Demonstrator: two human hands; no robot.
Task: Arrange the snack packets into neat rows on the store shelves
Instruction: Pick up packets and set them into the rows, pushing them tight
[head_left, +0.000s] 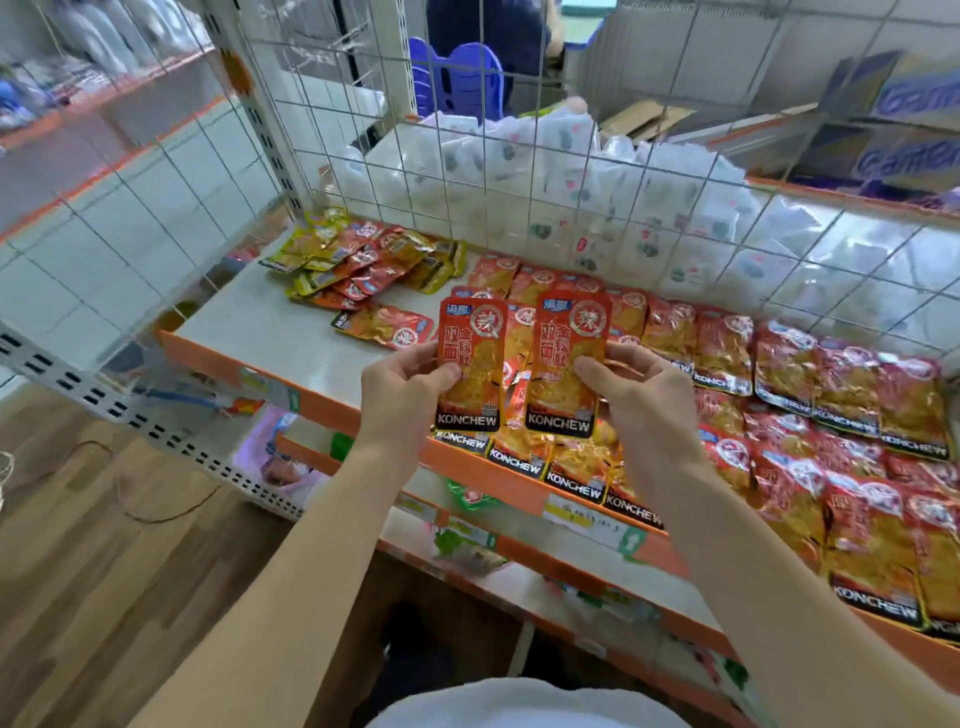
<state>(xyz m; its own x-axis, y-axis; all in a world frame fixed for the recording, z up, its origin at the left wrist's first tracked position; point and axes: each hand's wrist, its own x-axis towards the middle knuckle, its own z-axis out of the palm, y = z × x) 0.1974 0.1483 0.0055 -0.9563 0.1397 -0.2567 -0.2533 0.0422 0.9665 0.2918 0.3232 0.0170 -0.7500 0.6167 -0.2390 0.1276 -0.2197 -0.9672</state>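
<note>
My left hand (400, 387) grips a red KONCHEW snack packet (475, 338) upright by its left edge. My right hand (639, 395) grips a second identical packet (569, 338) beside it, thumb on its front. Both packets hang above the front of the white shelf (270, 338) with its orange lip. Rows of the same red packets (841, 395) lie flat on the shelf to the right. A loose pile of smaller red and yellow packets (363, 260) sits at the back left, with one stray packet (384, 325) near it.
A white wire grid (519, 182) backs the shelf, with white bagged goods (519, 156) behind it. Lower shelves (519, 545) with price tags jut out below. A perforated metal rail (104, 400) and wood floor lie to the left.
</note>
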